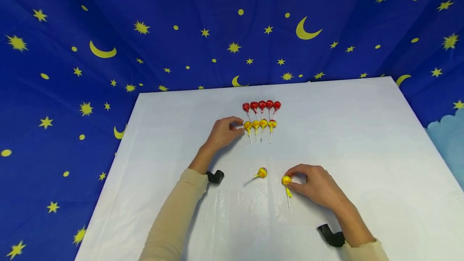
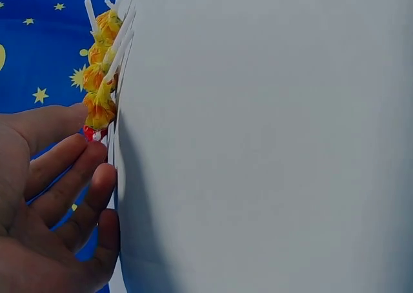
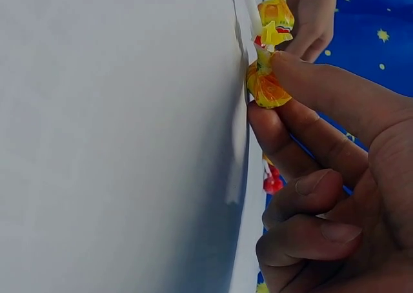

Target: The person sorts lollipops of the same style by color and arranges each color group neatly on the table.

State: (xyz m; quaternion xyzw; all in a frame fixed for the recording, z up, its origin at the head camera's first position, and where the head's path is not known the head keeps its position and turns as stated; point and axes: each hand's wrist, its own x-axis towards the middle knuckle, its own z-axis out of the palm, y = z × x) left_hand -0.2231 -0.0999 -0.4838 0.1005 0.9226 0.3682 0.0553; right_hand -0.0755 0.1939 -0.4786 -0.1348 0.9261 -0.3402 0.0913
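My right hand [image 1: 317, 184] pinches a yellow lollipop [image 1: 286, 180] by its wrapped head between thumb and forefinger; its white stick points towards me. In the right wrist view this lollipop [image 3: 266, 90] sits between the fingertips, over the table. My left hand [image 1: 225, 131] is at the left end of a row of several yellow lollipops [image 1: 255, 125]. Its thumb and forefinger are spread beside the leftmost one [image 2: 99, 109], their tips close to or touching the wrapper. Another yellow lollipop [image 1: 262, 172] lies alone between the hands, its stick pointing left.
Behind the yellow row lies a row of several red lollipops [image 1: 262, 105], sticks towards me. Everything rests on a white-covered table [image 1: 344, 132]. A blue curtain [image 1: 203, 3] with stars and moons hangs behind. Black wrist mounts [image 1: 331, 237] show at both wrists.
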